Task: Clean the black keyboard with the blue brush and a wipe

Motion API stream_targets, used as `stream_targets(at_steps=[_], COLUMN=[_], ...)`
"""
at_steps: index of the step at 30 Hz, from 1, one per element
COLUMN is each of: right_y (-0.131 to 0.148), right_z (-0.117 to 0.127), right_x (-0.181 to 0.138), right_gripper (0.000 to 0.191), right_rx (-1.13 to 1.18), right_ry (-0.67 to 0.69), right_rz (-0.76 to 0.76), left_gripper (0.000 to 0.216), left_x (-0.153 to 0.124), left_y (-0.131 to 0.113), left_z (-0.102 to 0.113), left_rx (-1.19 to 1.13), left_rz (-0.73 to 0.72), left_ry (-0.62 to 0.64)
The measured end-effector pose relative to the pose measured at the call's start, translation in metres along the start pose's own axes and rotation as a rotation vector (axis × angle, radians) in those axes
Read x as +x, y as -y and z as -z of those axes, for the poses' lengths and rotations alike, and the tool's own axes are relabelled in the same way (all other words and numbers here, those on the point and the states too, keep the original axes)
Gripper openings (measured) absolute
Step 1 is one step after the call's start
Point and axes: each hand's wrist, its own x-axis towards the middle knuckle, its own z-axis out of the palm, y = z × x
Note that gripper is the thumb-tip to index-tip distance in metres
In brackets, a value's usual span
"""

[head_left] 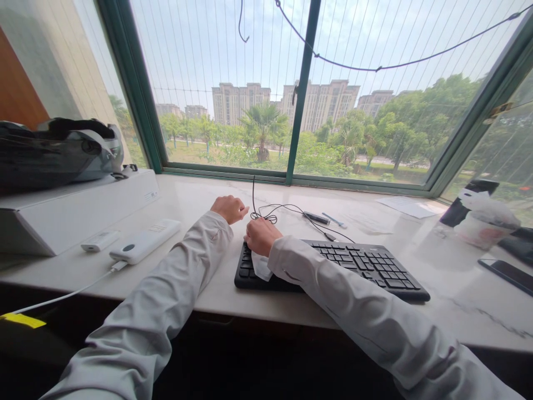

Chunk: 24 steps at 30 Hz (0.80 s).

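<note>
A black keyboard lies on the pale marble sill. My right hand is closed over the keyboard's far left corner, with a white cloth or tissue showing under the wrist on the keys. My left hand rests on the sill just left of it, fingers curled into a loose fist near a tangled black cable. Whether the left fingers pinch the cable cannot be made out.
A white power bank with a white cord and a small white device lie at left beside a white box bearing a dark bag. A pen, paper, a tissue-filled cup and a phone sit at right.
</note>
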Motion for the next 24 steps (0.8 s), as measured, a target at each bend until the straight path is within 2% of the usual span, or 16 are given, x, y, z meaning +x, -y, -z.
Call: stream_targets(at_steps=[8,17,24], right_y=[0.008,0.000,-0.008], right_z=[0.003,-0.001,-0.006], right_x=[-0.008,-0.009,0.003], right_gripper=[0.024,0.024,0.023], right_rx=[0.014,0.113,0.148], right_ry=[0.021,0.007,-0.011], right_rz=[0.045,0.161,0.126], left_gripper=[0.052,0.051,0.051], left_x=[0.000,-0.001,-0.001], left_y=[-0.001,-0.001,0.000], left_z=[0.001,0.001,0.000], left_rx=[0.024,0.012,0.010], left_rz=[0.012,0.005,0.005], left_ry=[0.008,0.003,0.005])
